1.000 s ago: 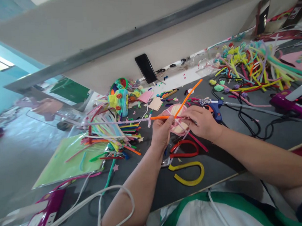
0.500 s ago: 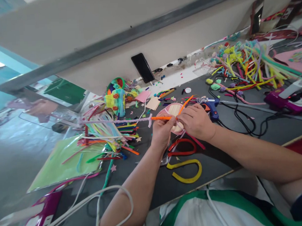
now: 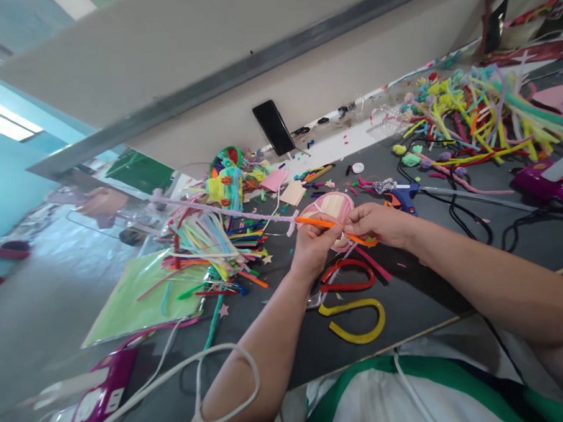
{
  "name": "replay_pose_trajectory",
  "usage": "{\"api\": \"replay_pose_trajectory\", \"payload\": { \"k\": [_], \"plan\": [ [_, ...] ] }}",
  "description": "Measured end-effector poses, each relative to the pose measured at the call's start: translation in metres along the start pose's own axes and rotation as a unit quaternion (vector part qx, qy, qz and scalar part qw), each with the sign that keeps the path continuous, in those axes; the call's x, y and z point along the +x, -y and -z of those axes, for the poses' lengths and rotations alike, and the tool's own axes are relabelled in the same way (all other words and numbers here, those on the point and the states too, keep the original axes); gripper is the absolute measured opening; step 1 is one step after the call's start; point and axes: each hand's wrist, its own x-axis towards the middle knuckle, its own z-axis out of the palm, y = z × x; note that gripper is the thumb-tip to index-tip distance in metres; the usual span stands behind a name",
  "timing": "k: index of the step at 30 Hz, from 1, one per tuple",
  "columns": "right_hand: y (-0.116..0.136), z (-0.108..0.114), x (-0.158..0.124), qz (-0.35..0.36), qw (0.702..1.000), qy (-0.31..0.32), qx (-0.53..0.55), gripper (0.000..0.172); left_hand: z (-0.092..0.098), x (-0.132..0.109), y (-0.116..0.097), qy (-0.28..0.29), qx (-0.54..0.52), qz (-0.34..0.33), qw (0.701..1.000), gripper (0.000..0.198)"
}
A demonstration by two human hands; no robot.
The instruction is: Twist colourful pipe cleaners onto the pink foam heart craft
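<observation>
An orange pipe cleaner (image 3: 315,221) runs between my two hands. Its left part joins a long lilac pipe cleaner stem (image 3: 244,216), which stretches off to the left. My left hand (image 3: 313,244) pinches the orange piece near that join. With closed fingertips my right hand (image 3: 380,224) grips its other part, whose loose end points down and right. Behind the hands lies a round pink piece (image 3: 333,204) with pale sticks across it, partly covered. Below are a red loop handle (image 3: 350,287) and a yellow curved handle (image 3: 382,318), apparently of scissors.
A blue glue gun (image 3: 405,199) with a black cord lies right of my hands. Bundled pipe cleaners (image 3: 208,239) sit left, a colourful heap (image 3: 473,122) back right. A phone (image 3: 274,127) leans on the wall. A white cable (image 3: 226,349) loops over my left forearm.
The orange pipe cleaner's free end, upright before, now bends down to the right. My right hand has turned and its fingers have shifted. The view has swung slightly.
</observation>
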Motion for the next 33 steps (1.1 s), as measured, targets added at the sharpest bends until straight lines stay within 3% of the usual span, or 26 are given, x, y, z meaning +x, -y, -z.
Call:
{"api": "replay_pose_trajectory", "payload": {
  "k": [3,6,8,10,13,15,18,25,33],
  "plan": [
    [-0.001,0.002,0.001,-0.017,1.000,0.013,0.017,0.031,0.001,0.001,0.000,0.007,-0.009,0.014,1.000,0.011],
    [0.000,0.000,0.001,0.057,0.989,-0.046,-0.127,0.027,0.002,0.004,0.000,-0.014,-0.025,0.024,0.999,0.014],
    [0.000,-0.004,-0.001,0.139,0.946,-0.115,-0.269,0.021,0.004,0.006,-0.001,-0.033,-0.055,0.033,0.997,0.015],
    [-0.001,-0.008,-0.002,0.224,0.876,-0.164,-0.395,0.017,0.007,0.008,-0.001,-0.048,-0.087,0.042,0.994,0.016],
    [-0.006,-0.010,-0.002,0.308,0.778,-0.181,-0.517,0.033,0.010,0.010,0.000,-0.055,-0.109,0.060,0.991,0.018],
    [-0.009,-0.010,-0.001,0.325,0.746,-0.173,-0.556,0.040,0.012,0.011,0.001,-0.056,-0.117,0.073,0.989,0.018],
    [-0.011,-0.007,-0.001,0.329,0.730,-0.170,-0.574,0.042,0.012,0.012,0.003,-0.063,-0.130,0.091,0.985,0.019],
    [-0.011,-0.003,0.001,0.361,0.677,-0.173,-0.618,0.021,0.006,0.009,0.002,-0.048,-0.151,0.102,0.982,0.018],
    [-0.014,0.000,0.004,0.407,0.624,-0.185,-0.641,0.020,0.000,0.004,-0.002,-0.030,-0.220,0.144,0.964,0.018]
  ]
}}
